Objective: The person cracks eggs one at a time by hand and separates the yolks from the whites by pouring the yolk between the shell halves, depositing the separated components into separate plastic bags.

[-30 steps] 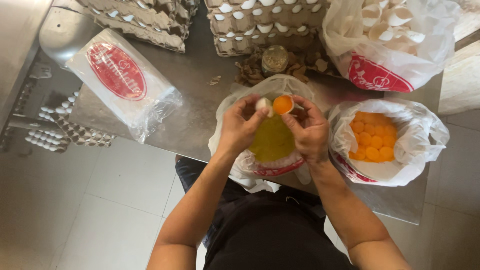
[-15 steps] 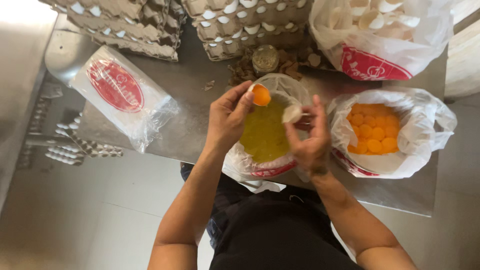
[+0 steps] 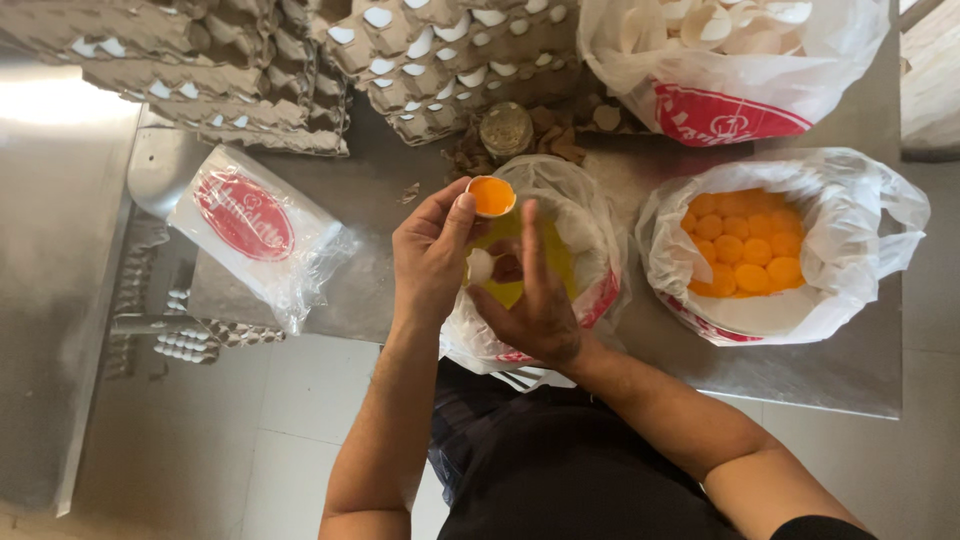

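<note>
My left hand (image 3: 432,255) holds up a half eggshell with an orange yolk (image 3: 491,195) in it, above the near rim of a bag-lined bowl of yellow egg liquid (image 3: 590,245). My right hand (image 3: 530,300) is just beside it, palm turned up, holding the other, empty half shell (image 3: 481,266) over the same bowl. To the right stands a second bag-lined bowl filled with several whole yolks (image 3: 745,250).
A white bag of empty eggshells (image 3: 735,60) sits at the back right. Stacked cardboard egg trays (image 3: 430,50) line the back, with a small jar (image 3: 507,128) before them. A flat packet of plastic bags (image 3: 250,225) lies left on the steel table (image 3: 800,370). Tiled floor lies below.
The yolk-filled half shell stays in my left hand. My right hand with the empty half shell has swung left and down, closer to my left hand.
</note>
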